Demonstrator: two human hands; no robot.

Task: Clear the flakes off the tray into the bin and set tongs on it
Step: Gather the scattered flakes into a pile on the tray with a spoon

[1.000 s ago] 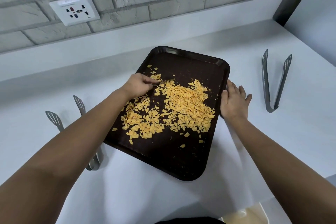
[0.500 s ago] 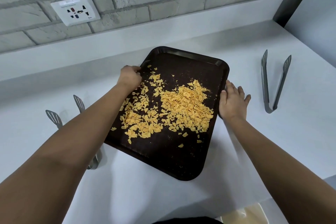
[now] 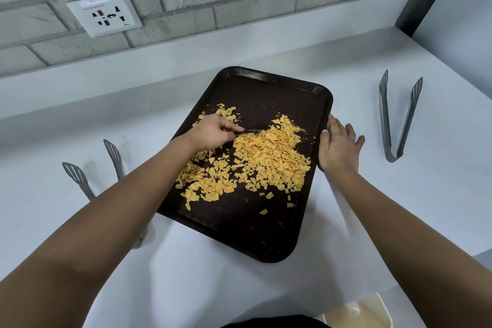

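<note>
A dark brown tray [image 3: 241, 229] lies at an angle on the white counter. Yellow flakes [image 3: 269, 157] are heaped over its middle and right, with thinner scatter on the left. My left hand [image 3: 213, 132] is down on the tray among the flakes, fingers bent and pointing right against the pile's upper edge, holding nothing. My right hand [image 3: 337, 144] rests flat along the tray's right rim, fingers straight. One pair of grey tongs [image 3: 397, 120] lies on the counter to the right. A second pair of tongs [image 3: 80, 178] lies on the left, partly hidden by my forearm.
A pale bin [image 3: 362, 310] shows below the counter's front edge at the bottom right. A wall socket [image 3: 105, 13] sits on the brick wall behind. A raised ledge runs along the back of the counter. A dark post stands at the far right corner.
My left hand went up to the tray's far left rim, then came back right into the flakes, pushing them toward the main pile. My right hand stayed on the rim.
</note>
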